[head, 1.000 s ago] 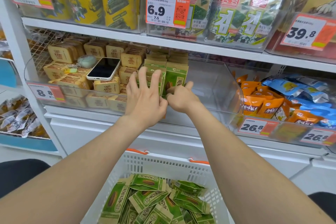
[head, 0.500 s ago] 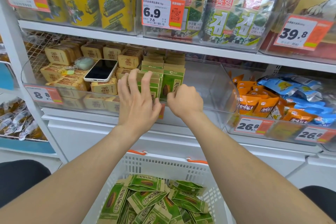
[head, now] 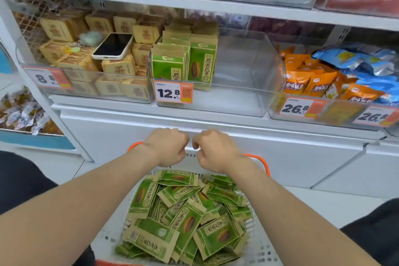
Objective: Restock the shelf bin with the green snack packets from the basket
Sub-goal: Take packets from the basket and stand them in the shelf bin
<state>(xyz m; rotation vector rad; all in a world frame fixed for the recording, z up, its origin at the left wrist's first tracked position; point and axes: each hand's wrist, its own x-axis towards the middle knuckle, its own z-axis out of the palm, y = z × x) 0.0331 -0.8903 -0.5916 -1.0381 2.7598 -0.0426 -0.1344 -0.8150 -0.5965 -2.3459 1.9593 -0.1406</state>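
Several green snack packets [head: 183,214] lie piled in a white basket [head: 112,231] with orange handles below me. A clear shelf bin [head: 248,84] on the middle shelf holds rows of the same green packets [head: 203,65] standing upright at its left side; its right side is bare. My left hand [head: 168,147] and my right hand [head: 216,149] hover side by side over the basket's far rim, fingers loosely curled, holding nothing. Both are well below the bin.
A smartphone [head: 113,46] and a keychain lie on tan packets [head: 114,67] in the bin to the left. Orange packets [head: 311,84] and blue packets [head: 367,65] fill the bin to the right. A 12.8 price tag [head: 173,92] hangs on the clear bin's front.
Both hands have come down from the green packets in the shelf bin to just above the basket. The view has tilted downward.
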